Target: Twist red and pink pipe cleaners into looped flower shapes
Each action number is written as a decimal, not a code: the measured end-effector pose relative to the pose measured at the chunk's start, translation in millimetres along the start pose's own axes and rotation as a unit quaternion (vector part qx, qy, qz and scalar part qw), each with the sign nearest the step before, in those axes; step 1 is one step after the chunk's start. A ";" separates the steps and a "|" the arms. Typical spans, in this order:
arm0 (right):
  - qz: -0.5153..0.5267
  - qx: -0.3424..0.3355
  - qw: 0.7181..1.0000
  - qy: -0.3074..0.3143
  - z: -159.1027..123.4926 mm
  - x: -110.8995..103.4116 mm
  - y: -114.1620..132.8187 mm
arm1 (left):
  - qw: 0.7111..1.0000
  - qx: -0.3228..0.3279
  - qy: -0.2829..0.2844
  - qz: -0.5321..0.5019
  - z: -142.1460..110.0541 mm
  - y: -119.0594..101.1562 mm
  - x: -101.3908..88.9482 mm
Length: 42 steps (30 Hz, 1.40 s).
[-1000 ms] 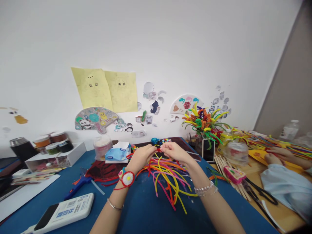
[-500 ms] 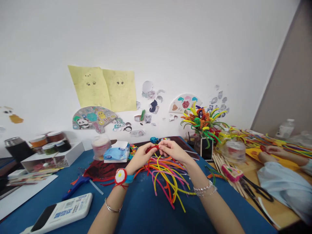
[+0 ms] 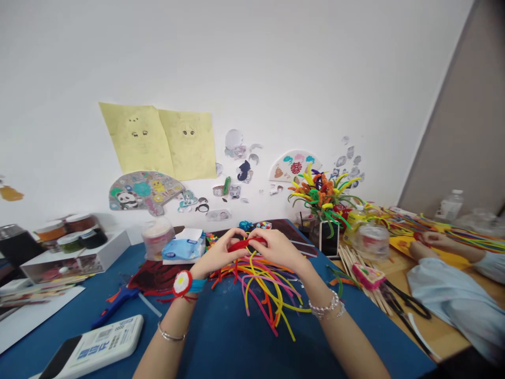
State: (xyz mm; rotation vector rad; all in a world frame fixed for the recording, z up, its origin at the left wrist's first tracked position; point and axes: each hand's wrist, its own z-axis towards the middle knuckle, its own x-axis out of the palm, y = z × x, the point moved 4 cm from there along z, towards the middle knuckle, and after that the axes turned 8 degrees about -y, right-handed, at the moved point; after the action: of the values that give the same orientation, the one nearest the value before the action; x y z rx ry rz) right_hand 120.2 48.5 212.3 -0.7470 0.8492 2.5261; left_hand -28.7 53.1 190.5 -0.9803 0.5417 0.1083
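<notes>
Both hands are curled closed, the left hand [image 3: 218,251] and right hand [image 3: 276,249] gripping a red pipe cleaner [image 3: 246,244] between their fingertips, just above the loose pile of coloured pipe cleaners [image 3: 260,289] on the blue mat [image 3: 232,342]. A hard tug could drag the pile along (its stems cross one another at many points), and a loosened grip could let the red pipe cleaner spring apart. The glue gun [image 3: 114,306] lies left of the pile, within reach of a stray elbow.

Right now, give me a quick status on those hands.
Left hand, right hand pinching red fuzzy pipe cleaner. Multicoloured pipe cleaners fanned below on blue mat. Blue tissue packet beyond left hand.
</notes>
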 end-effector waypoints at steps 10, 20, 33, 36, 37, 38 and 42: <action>0.121 0.108 0.986 -0.028 8.5 21.3 -31.9 | 0.849 0.160 -0.120 0.489 5.3 10.2 4.7; 0.139 0.124 0.982 0.015 4.9 27.7 -41.1 | 0.908 0.164 -0.124 0.366 8.0 15.4 3.9; 0.469 0.278 0.837 -0.046 6.8 52.6 -58.9 | 0.849 0.192 -0.142 0.472 2.6 6.6 5.9; 0.480 0.283 0.820 -0.130 6.2 63.9 -55.9 | 0.797 0.213 -0.121 0.552 0.7 1.4 10.2; 0.482 0.284 0.814 -0.155 6.4 66.3 -56.3 | 0.792 0.221 -0.104 0.559 0.6 -1.4 12.8; 0.483 0.287 0.808 -0.178 6.9 67.6 -58.1 | 0.794 0.228 -0.083 0.557 0.6 -4.3 15.8; 0.484 0.305 0.780 -0.253 10.6 60.0 -80.1 | 0.860 0.196 0.011 0.471 0.6 -1.0 26.9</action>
State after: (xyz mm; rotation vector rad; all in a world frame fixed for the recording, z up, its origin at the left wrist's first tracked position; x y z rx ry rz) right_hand 108.4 125.7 148.8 0.7645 2.0293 2.6276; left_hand -4.9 48.9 178.6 -0.2434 0.9879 0.8327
